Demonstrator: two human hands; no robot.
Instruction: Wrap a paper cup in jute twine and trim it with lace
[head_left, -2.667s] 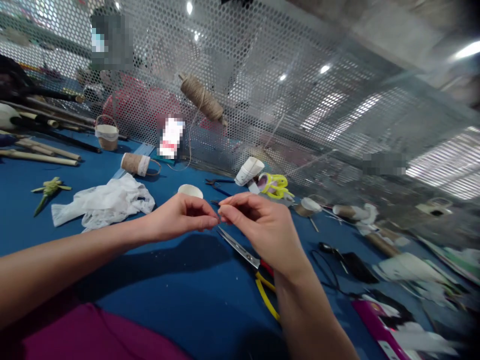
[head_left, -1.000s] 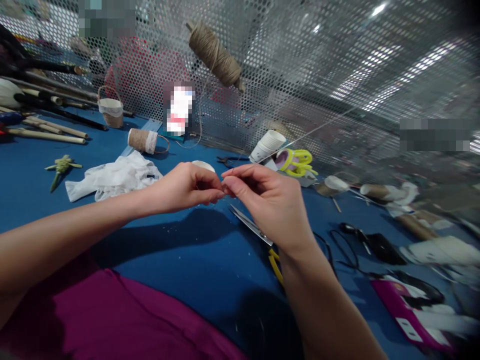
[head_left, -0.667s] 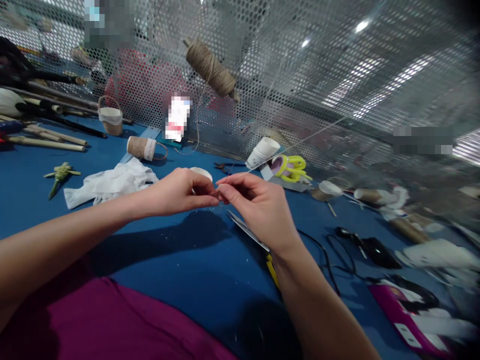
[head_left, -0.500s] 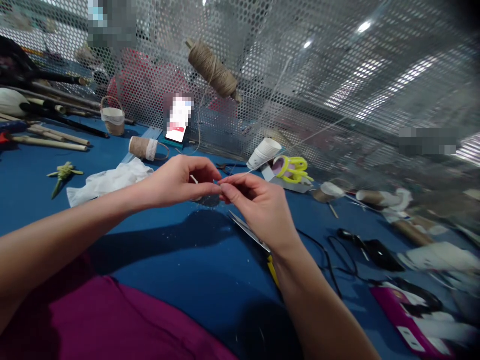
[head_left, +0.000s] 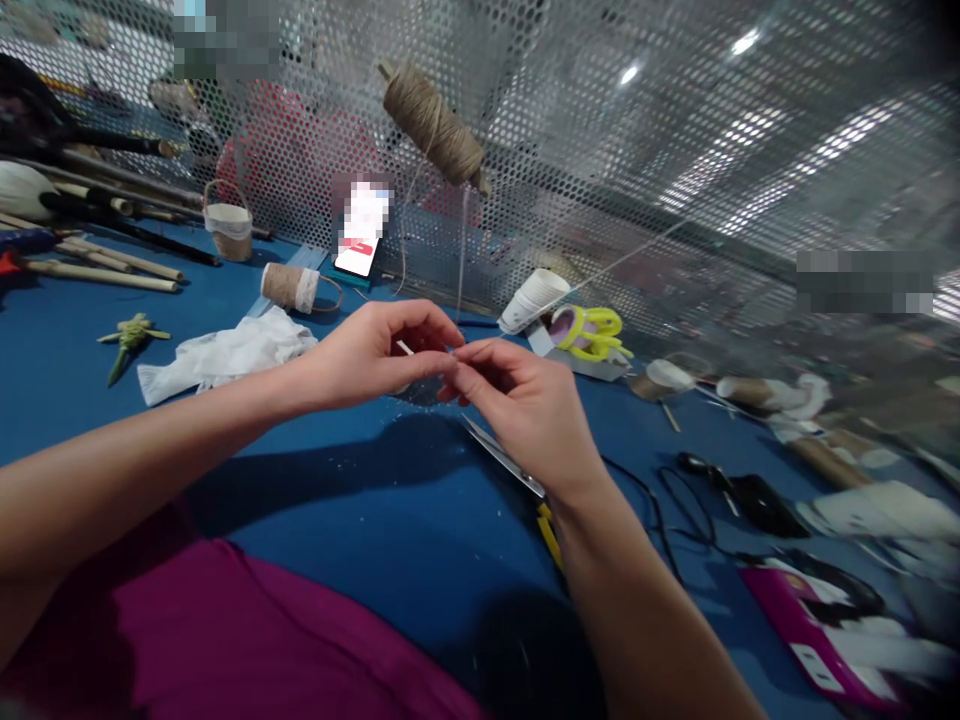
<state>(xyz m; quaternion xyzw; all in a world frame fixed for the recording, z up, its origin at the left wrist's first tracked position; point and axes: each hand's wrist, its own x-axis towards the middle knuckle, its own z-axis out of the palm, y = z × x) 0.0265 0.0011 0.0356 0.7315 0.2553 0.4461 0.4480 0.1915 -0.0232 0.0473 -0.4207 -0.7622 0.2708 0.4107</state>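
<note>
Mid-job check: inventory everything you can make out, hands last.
Flat table: 1, blue, across the view
Perforated metal panel: 1, grey, back
Cylindrical twine spool: 1, brown, by the panel
Rectangular phone: 1, white-and-red screen, below the spool
Cup-shaped twine baskets with lace: 2, brown and white, back left
Crumpled lace fabric: 1 pile, white, beyond left forearm
Small leafy figure: 1, green, left
Stacked paper cups: 1 stack, white, beyond right hand
Metal-bladed scissors: 1, silver and yellow, by right wrist
Far-right clutter: blurred, uncountable
Left hand, right hand: 1 each, bare, centre, fingertips together

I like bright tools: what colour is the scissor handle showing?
The handle is yellow, in the head view.
</note>
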